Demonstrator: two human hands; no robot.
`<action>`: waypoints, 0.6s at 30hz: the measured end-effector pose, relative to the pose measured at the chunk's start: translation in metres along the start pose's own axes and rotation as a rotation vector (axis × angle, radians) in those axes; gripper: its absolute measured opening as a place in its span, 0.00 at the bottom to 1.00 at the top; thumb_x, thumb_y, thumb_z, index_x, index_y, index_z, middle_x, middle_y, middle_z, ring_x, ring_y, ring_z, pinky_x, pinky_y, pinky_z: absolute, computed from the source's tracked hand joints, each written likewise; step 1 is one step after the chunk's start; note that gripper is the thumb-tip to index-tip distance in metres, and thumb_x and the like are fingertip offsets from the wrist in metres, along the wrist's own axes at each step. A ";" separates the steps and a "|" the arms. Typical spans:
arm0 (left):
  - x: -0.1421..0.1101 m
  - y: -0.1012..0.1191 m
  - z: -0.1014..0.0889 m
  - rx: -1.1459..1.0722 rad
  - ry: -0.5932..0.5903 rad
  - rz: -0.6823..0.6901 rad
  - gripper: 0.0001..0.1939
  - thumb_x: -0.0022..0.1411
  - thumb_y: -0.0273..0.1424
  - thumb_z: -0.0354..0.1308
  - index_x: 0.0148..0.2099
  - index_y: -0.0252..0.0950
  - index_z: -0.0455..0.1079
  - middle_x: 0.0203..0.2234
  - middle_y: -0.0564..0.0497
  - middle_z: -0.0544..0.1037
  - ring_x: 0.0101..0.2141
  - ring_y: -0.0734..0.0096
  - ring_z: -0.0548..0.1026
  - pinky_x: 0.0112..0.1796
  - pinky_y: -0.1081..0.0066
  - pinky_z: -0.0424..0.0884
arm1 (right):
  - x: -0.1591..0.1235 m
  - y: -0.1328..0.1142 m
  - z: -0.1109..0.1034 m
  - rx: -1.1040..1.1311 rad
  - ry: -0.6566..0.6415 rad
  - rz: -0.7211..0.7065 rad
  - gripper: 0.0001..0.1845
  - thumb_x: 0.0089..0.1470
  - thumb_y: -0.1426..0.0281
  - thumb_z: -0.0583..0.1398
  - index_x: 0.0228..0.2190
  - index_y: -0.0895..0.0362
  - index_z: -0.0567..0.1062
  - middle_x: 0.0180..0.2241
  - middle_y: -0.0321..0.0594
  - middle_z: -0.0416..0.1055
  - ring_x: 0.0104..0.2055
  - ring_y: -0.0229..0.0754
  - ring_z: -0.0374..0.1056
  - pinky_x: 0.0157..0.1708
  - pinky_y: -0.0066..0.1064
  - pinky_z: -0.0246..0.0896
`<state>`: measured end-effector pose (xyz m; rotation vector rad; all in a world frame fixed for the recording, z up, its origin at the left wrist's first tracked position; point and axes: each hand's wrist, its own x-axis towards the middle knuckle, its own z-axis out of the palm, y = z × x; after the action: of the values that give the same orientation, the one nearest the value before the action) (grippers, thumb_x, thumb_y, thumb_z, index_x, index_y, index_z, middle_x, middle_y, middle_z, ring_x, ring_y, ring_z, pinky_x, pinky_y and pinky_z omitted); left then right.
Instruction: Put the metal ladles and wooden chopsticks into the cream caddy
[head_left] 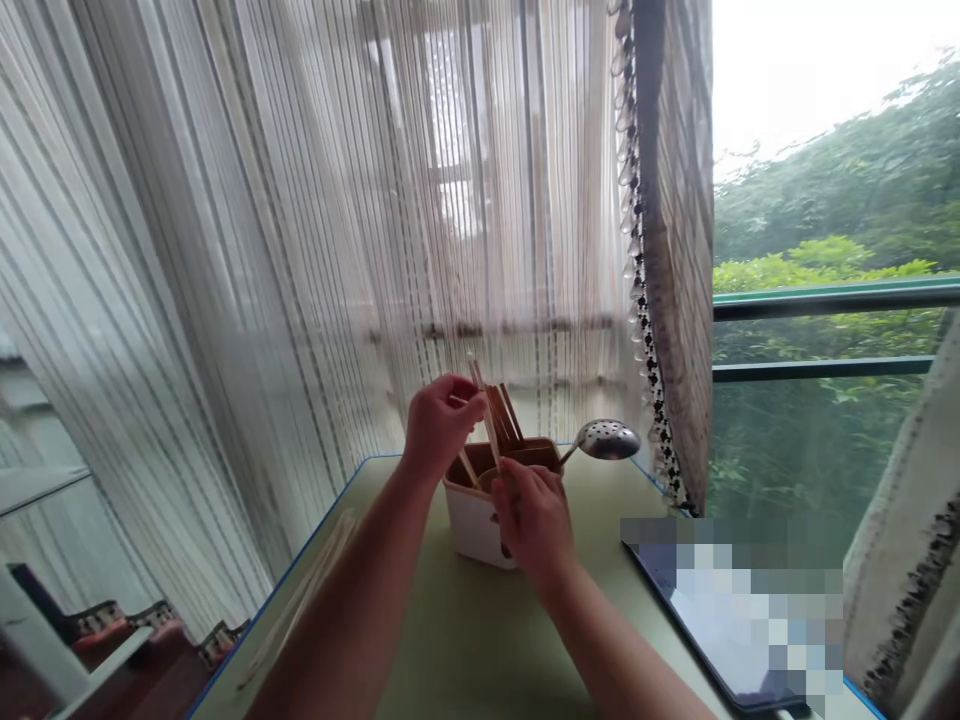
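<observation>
A white utensil holder (474, 525) with a brown rim stands on a pale green table (465, 640). Several brown chopsticks (504, 415) stick up out of it. My left hand (439, 425) is above the holder's left side, fingers pinched on a thin light chopstick (480, 385). My right hand (534, 520) is in front of the holder, fingers curled round the lower end of that light chopstick. A metal slotted ladle (607, 440) leans out of the holder to the right.
A dark tablet (720, 630) lies at the table's right, partly blurred. Several light chopsticks (307, 590) lie along the table's left edge. Sheer striped curtains (300, 250) hang behind, and a beaded brown curtain (675, 250) beside a window railing (825, 298).
</observation>
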<state>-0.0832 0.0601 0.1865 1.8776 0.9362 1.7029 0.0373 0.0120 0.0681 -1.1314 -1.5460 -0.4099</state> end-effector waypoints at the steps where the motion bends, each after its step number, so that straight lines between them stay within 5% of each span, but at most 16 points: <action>1: 0.001 -0.003 0.000 0.024 -0.053 0.003 0.09 0.48 0.34 0.59 0.29 0.33 0.69 0.18 0.53 0.73 0.20 0.73 0.74 0.18 0.77 0.67 | 0.000 0.000 0.001 0.009 -0.001 0.006 0.14 0.55 0.69 0.54 0.43 0.59 0.72 0.36 0.43 0.74 0.40 0.44 0.64 0.42 0.37 0.58; 6: 0.005 -0.017 -0.003 0.041 -0.221 0.007 0.08 0.49 0.34 0.58 0.30 0.33 0.70 0.22 0.51 0.75 0.21 0.73 0.74 0.20 0.77 0.68 | 0.001 0.002 0.004 0.050 -0.010 0.013 0.13 0.55 0.68 0.56 0.42 0.57 0.73 0.33 0.41 0.75 0.39 0.44 0.64 0.42 0.37 0.58; 18: 0.006 -0.005 -0.032 0.029 -0.302 0.001 0.12 0.46 0.35 0.63 0.33 0.33 0.73 0.25 0.49 0.77 0.27 0.72 0.75 0.28 0.74 0.69 | 0.003 -0.013 0.017 -0.027 -0.021 0.108 0.10 0.54 0.66 0.57 0.35 0.55 0.77 0.30 0.39 0.76 0.36 0.42 0.67 0.43 0.37 0.52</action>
<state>-0.1152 0.0640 0.1911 2.0796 0.8413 1.3603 0.0169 0.0204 0.0695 -1.2375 -1.4938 -0.3482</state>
